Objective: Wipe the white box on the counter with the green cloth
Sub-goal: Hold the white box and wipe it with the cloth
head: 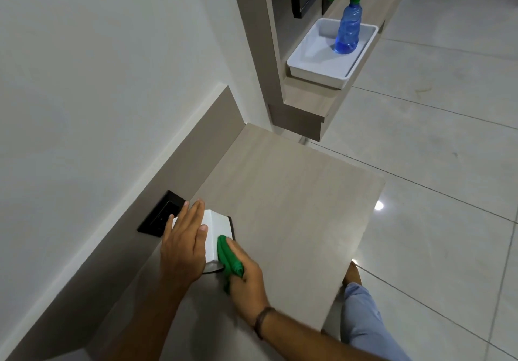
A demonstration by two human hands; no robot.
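— Right hand (246,276)?
— Closed round the bunched green cloth (228,257), pressing it against the near right face of the white box (215,237).
— Left hand (182,245)?
— Laid flat and open over the top of the box, fingers spread toward the wall, gripping nothing; just pinning the box down.
— And the box itself?
— Sitting at the left edge of the tabletop (294,206), close against the low back panel, just beside the black socket plate (162,213). Seems to rest on a dark base; hard to tell what.
— Best way to handle this stroke?
— Probably steady downward pressure from the left palm, so the box stays put while the cloth drags along the side. Long passes from edge to edge, then a shift of the holding hand to free the covered top for wiping. Worth keeping the cloth off the socket.
— Anything further out?
— Blue spray bottle (349,30) standing in a white tray (316,72) on a separate shelf, well apart from the tabletop.
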